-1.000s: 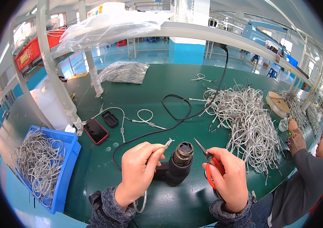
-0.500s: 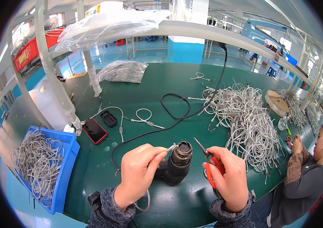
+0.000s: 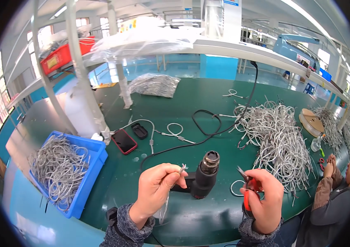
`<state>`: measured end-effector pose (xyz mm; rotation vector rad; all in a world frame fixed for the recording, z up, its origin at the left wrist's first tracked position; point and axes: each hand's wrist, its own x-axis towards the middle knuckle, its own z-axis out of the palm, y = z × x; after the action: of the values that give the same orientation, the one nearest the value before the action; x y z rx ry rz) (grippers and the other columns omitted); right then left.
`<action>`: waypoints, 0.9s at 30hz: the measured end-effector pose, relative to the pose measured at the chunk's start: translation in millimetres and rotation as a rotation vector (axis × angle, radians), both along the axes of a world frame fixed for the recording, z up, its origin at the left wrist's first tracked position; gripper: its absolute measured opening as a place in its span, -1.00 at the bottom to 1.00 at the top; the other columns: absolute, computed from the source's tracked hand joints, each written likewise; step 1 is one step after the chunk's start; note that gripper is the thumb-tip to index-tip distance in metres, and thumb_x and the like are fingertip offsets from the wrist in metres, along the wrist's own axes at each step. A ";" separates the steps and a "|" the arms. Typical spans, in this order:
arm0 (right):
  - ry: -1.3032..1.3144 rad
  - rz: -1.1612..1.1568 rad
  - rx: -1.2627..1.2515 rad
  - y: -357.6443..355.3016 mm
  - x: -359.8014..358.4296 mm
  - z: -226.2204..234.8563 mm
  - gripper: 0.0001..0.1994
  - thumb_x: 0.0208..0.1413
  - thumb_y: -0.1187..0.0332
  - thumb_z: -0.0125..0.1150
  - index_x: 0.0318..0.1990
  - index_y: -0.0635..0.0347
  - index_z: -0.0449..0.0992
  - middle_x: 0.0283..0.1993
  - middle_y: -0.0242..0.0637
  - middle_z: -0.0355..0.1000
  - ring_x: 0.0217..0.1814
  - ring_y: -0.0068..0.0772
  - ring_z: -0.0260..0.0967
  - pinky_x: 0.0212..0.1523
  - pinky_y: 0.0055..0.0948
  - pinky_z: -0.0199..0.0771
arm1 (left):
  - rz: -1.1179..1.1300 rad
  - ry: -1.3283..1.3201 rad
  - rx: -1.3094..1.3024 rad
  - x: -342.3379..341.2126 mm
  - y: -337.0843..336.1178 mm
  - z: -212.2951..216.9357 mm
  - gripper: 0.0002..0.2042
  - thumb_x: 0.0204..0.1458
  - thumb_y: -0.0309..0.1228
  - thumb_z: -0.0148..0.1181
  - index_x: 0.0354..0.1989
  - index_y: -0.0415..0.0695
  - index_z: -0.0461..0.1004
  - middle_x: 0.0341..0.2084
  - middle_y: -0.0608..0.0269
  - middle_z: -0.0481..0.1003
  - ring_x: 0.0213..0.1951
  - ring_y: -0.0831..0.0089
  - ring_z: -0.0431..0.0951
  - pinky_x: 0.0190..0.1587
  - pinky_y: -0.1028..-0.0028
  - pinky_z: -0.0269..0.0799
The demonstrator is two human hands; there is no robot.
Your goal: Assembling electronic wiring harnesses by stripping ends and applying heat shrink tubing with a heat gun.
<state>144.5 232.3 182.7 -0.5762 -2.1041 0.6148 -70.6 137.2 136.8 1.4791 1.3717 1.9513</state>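
On the workbench [image 3: 166, 109], a heat gun [image 3: 204, 181] is stood near the front; left of it, cables [image 3: 59, 173] are contained in a bin [image 3: 91, 175]; beside the bin, a smartphone [image 3: 124, 142] is laid; to the right, a cable heap [image 3: 280, 146] is piled beside a spool [image 3: 311, 122].

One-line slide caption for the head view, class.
Left hand pinching a cable end, right hand holding red-handled scissors, heat gun between.

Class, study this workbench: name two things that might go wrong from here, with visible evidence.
The heat gun stands upright between the left grip and the right grip, so a knock might tip it.

The red-handled scissors in the right grip are uncovered; a slip might nick the left grip or the grey cable it holds.
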 end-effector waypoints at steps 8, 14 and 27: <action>-0.040 0.002 0.053 -17.1 20.6 -16.2 -0.67 -0.24 0.71 0.09 -0.21 0.32 0.45 -0.40 -0.20 0.39 -0.43 -0.37 0.39 -0.37 -0.46 0.38 | -0.231 -0.146 0.020 12.7 -54.6 -1.3 -0.78 0.25 -0.40 -0.09 -0.34 -0.31 0.37 -0.50 0.24 0.43 -0.41 0.46 0.52 -0.28 0.50 0.46; -0.262 -0.159 -0.065 -7.3 60.9 -128.8 -0.73 -0.19 0.61 0.21 -0.23 0.24 0.47 -0.34 -0.17 0.40 -0.34 -0.12 0.37 -0.34 -0.27 0.38 | -0.276 -0.267 -0.014 31.0 -73.6 -13.9 -0.74 0.28 -0.31 -0.14 -0.35 -0.25 0.34 -0.51 0.26 0.42 -0.45 0.48 0.49 -0.39 0.55 0.41; -0.242 -0.268 0.134 6.2 69.9 -212.4 -0.76 -0.09 0.59 0.15 -0.19 0.27 0.48 -0.26 -0.13 0.37 -0.15 -0.08 0.25 -0.13 -0.22 0.27 | 0.151 -0.393 -0.136 29.2 -149.8 -37.4 -0.75 0.28 -0.33 -0.13 -0.34 -0.25 0.34 -0.68 0.35 0.32 -0.66 0.65 0.31 -0.63 0.67 0.20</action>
<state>214.4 238.5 -29.6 -0.8735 -2.2194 0.2603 -41.4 -12.6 99.5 0.8922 1.4312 2.0523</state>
